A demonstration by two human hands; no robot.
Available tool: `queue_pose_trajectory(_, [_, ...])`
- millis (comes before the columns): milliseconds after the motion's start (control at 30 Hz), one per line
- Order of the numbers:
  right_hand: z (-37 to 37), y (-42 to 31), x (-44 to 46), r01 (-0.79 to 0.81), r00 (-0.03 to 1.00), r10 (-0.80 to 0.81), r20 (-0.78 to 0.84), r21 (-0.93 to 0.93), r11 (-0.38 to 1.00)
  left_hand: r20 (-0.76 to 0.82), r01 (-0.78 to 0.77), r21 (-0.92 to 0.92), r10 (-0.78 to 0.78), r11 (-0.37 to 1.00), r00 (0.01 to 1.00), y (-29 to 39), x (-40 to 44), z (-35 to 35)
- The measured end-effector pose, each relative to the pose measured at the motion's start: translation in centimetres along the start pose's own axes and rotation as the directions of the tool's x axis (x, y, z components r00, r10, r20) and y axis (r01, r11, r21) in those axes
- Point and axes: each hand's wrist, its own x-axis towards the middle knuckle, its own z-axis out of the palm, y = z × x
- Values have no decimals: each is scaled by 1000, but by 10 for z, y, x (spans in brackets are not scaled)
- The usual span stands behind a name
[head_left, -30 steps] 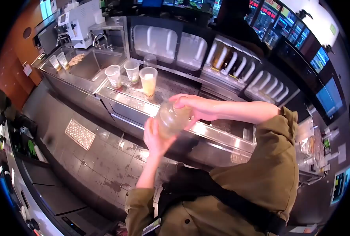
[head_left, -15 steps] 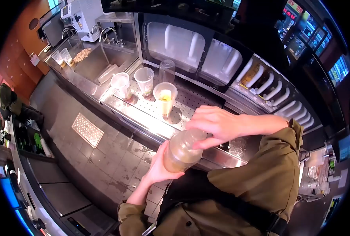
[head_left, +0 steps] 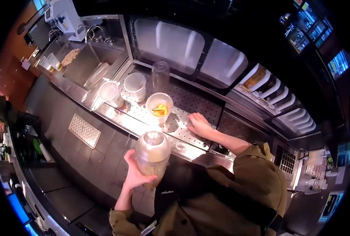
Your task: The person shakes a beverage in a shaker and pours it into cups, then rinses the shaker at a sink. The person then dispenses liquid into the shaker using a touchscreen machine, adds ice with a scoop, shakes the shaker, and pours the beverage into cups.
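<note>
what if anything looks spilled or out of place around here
A loose brownish heap sits beside the sink with no visible container around it, so it may be spilled or dumped; I can't tell what it is. A clear object also lies on its side in or at the sink.

- Left hand (head_left: pixel 134 171): set in a curved grip, thumb extended toward the body's right side, fingers bent on the far side.
- Left forearm (head_left: pixel 124 199): short exposed section, rising from the cuff to the wrist.
- Right hand (head_left: pixel 200 126): reached forward, apart from the left hand, back of the hand up, fingers directed forward and leftward. Fingertip contact cannot be determined.
- Right forearm (head_left: pixel 231 142): angled forward and leftward from the elbow.
- Both forearms: bare below the sleeves.
</note>
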Motion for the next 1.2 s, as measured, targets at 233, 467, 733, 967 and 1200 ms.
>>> queue_pose_trajectory(233, [-90, -124, 57, 306, 939, -117, -322, 636, 708, 19, -48, 368, 44, 929, 999, 41, 58, -17])
queue_pose_trajectory(467, [-100, -127, 111, 150, 916, 350, -193, 978, 146, 196, -219, 789, 103, 575, 975, 92, 107, -29])
queue_pose_trajectory(733, [-50, -90, 119, 71, 869, 492, -56, 997, -12, 206, -151, 937, -148, 315, 967, 127, 130, -27])
queue_pose_trajectory(967, [-63, -97, 116, 62, 872, 489, -30, 997, -50, 255, -204, 936, -151, 288, 955, 135, 136, -24])
queue_pose_trajectory(1200, [-63, -96, 118, 49, 860, 505, -70, 997, 54, 280, -237, 940, -157, 246, 947, 137, 137, -26])
